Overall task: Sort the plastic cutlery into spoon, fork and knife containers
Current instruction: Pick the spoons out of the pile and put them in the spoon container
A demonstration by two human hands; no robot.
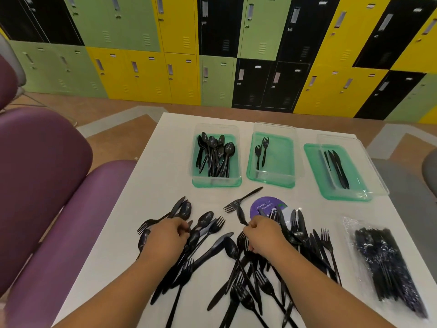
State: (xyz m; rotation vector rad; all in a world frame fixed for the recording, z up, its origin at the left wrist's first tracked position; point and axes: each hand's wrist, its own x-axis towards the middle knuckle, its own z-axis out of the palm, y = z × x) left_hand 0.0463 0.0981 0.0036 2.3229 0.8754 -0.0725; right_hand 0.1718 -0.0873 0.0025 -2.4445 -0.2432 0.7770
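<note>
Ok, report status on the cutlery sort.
Left hand and right hand curled into loose pile, grip unclear. Spoon container fullest; fork container two; knife container few. Path clear.

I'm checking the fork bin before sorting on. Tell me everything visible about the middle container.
The middle container is a clear, rectangular plastic tub standing upright on a green tray-like base, on the white table between the spoon container and the knife container, touching neither. It is open-topped and holds two black plastic forks lying side by side along its left part, tines toward the far end. The rest of its floor is bare.
</note>
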